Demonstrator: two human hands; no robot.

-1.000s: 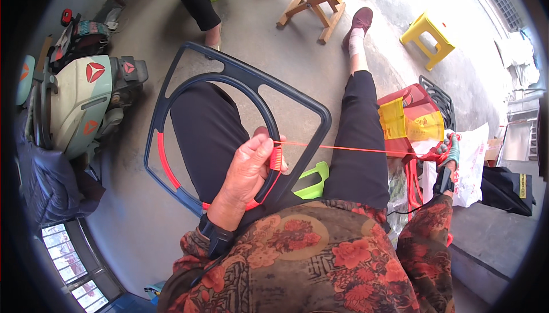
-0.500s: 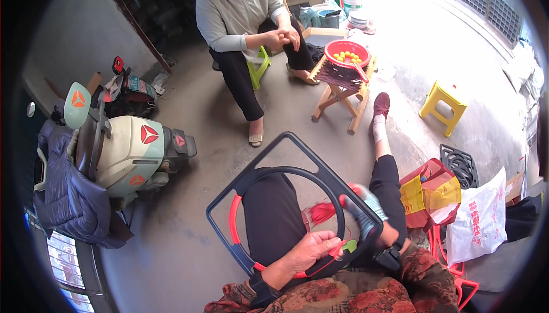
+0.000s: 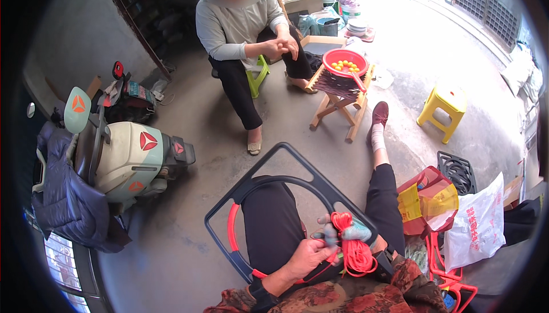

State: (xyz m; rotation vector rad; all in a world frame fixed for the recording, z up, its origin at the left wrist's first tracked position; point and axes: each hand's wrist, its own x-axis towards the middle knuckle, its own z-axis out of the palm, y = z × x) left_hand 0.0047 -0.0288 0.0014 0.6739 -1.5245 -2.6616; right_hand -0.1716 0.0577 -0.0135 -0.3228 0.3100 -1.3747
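Observation:
A black frame [image 3: 281,153] with a round ring inside lies across my lap. Red cord is wound around parts of the ring on its left and near side. My left hand [image 3: 306,260], bare, is closed at the ring's near right part, fingertips pinched on the red cord there. My right hand [image 3: 353,232], in a grey-green knitted glove, is closed around a looped hank of red cord [image 3: 359,257] over the frame's right side. The two hands are almost touching. Their fingertips partly hide the ring and the cord between them.
A person [image 3: 240,27] sits opposite on a green stool [image 3: 258,78]. Beside them a folding wooden stool [image 3: 342,104] bears a red basin [image 3: 333,55] of yellow fruit. A scooter [image 3: 128,153] stands left; a yellow stool [image 3: 443,110], bags [image 3: 474,221] and another black frame [image 3: 457,170] are right.
My gloved right hand has come inward from the frame's right edge. The red hank, earlier seen through the ring, is now above the frame beside my left hand.

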